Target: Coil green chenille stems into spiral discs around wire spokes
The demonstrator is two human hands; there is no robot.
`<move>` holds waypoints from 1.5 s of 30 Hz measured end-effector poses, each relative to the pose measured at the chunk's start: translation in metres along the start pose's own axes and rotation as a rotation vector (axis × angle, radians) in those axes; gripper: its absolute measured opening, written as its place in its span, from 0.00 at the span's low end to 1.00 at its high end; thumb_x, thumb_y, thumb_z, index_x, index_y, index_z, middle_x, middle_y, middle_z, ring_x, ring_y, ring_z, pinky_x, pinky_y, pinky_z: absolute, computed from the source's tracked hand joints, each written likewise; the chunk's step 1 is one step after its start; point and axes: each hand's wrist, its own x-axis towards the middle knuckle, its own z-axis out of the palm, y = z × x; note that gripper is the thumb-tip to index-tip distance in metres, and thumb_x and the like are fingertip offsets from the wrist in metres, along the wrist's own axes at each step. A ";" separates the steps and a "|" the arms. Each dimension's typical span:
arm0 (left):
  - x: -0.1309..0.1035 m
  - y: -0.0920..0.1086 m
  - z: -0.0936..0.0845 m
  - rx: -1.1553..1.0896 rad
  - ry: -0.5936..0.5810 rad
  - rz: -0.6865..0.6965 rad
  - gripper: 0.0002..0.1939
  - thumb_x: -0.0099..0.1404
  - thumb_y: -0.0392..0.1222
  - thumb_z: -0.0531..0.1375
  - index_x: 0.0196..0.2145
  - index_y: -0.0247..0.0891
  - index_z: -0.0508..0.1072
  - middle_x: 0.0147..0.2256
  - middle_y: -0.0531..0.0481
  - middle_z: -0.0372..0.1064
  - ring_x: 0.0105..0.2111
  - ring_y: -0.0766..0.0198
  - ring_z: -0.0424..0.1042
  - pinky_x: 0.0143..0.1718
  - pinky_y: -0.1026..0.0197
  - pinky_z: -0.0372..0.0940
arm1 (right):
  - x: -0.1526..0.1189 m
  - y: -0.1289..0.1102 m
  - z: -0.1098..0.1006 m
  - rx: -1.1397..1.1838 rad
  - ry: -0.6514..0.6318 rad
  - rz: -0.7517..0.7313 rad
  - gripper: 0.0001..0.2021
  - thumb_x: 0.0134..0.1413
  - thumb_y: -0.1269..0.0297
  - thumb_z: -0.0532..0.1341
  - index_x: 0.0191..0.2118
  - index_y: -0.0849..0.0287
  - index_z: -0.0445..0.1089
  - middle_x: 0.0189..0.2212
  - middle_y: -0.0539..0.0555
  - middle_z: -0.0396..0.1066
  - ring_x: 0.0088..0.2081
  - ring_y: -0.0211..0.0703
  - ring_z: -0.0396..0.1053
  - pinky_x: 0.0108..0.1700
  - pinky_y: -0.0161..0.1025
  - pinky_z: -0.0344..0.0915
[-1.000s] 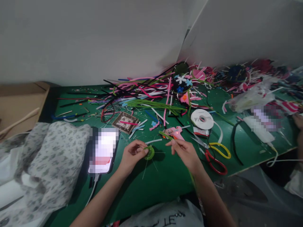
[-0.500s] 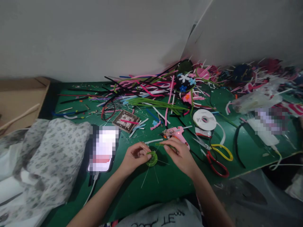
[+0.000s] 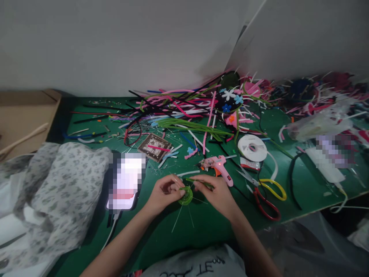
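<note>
Head — green table point(image 3: 161, 246), grey wall point(image 3: 115, 46)

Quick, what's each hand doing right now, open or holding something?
Left hand: closed, pinching the round green coil.
Right hand: closed, holding a green strip.

grey garment point(image 3: 196, 257), softly creased, bears dark, script-like lettering point(image 3: 210, 266) across the front. left forearm point(image 3: 127, 234), right forearm point(image 3: 249, 238), left hand point(image 3: 164, 192) and right hand point(image 3: 217, 192) are bare.
</note>
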 end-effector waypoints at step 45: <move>0.001 -0.001 0.002 0.017 0.044 -0.048 0.08 0.53 0.38 0.69 0.28 0.35 0.73 0.23 0.55 0.65 0.21 0.74 0.62 0.24 0.73 0.58 | -0.020 -0.014 -0.007 -0.399 0.253 -0.313 0.10 0.58 0.72 0.57 0.39 0.56 0.74 0.34 0.52 0.73 0.35 0.39 0.71 0.35 0.34 0.64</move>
